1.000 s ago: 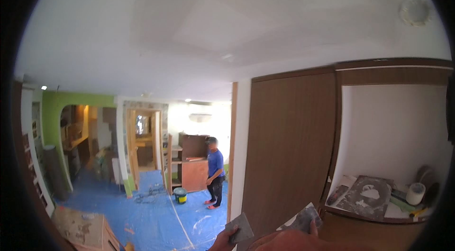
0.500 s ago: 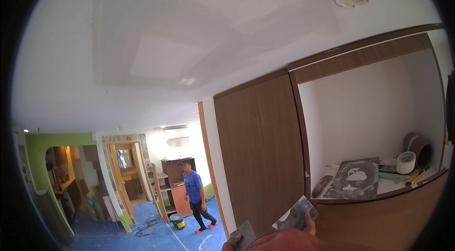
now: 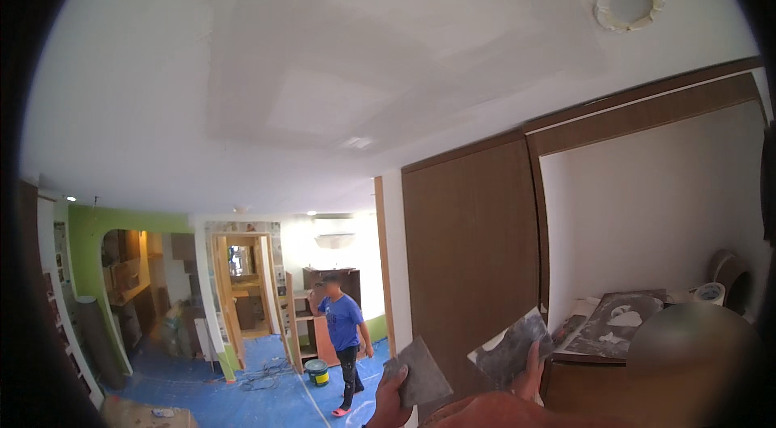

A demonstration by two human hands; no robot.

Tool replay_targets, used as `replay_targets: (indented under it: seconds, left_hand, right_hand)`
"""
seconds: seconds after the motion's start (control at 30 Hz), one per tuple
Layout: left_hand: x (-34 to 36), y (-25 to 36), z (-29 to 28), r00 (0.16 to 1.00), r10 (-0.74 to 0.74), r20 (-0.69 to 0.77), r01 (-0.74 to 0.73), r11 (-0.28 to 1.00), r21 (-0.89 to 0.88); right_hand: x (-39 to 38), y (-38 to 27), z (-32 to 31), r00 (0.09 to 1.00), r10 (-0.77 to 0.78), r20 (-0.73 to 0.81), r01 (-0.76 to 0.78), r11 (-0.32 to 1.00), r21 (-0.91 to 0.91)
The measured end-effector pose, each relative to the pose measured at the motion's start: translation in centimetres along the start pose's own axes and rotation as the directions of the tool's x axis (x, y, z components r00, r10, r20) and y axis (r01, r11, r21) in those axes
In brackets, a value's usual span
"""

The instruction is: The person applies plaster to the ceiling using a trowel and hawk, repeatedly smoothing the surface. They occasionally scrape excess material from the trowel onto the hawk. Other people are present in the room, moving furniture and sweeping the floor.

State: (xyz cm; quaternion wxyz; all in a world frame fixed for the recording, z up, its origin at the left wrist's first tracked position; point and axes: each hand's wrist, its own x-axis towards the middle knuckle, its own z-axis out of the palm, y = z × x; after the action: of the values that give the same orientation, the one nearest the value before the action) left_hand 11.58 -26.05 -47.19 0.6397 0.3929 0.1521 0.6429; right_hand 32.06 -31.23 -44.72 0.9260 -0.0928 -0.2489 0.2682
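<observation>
Low in the head view my left hand (image 3: 391, 392) grips a flat grey putty blade (image 3: 424, 371), its thumb on the face. To the right, my right hand (image 3: 529, 371) holds a second grey blade (image 3: 501, 347), tilted and smeared with whitish material. Both blades are apart, in front of the brown cabinet door (image 3: 465, 250). Behind them on the right, an open white-lined niche holds a putty-smeared dark board (image 3: 602, 323) and a white tape roll (image 3: 709, 292). A blurred patch hides part of the niche's lower right. The lower parts of both hands run out of view.
A person in a blue shirt (image 3: 341, 323) walks on blue floor sheeting (image 3: 250, 404), near a green bucket (image 3: 317, 371) and cables. Behind are doorways, a green wall (image 3: 85, 242) and shelving. The patched ceiling (image 3: 388, 40) spans overhead, with a papered ring (image 3: 629, 1) at upper right.
The person has stepped forward and raised a hand near the head. The view swung right and upward, then partly back. My two blades now appear higher in the picture.
</observation>
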Motion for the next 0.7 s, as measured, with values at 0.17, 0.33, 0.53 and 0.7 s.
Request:
replay_targets:
  seconds: [0.17, 0.33, 0.53, 0.7]
  left_hand:
    - [0.4, 2.7, 2.5, 0.94, 0.336, 0.065, -0.329, 0.939, -0.099]
    - [0.6, 4.2, 4.4, 0.871, 0.489, 0.054, -0.489, 0.872, -0.009]
    - [0.5, 4.7, 4.8, 0.842, 0.54, 0.012, -0.539, 0.838, 0.081]
    - [1.9, 2.2, 5.0, 0.825, 0.556, 0.105, -0.566, 0.813, 0.135]
  right_hand:
    - [0.9, 0.6, 3.6, 0.991, 0.131, 0.013, -0.131, 0.99, 0.057]
    - [2.0, 1.5, 6.2, 0.993, 0.113, -0.04, -0.11, 0.991, 0.07]
    - [1.8, 1.0, 3.8, 0.989, -0.041, -0.139, 0.026, 0.994, -0.108]
    - [-2.4, -2.6, -4.2, 0.973, 0.041, -0.229, -0.044, 0.999, -0.005]
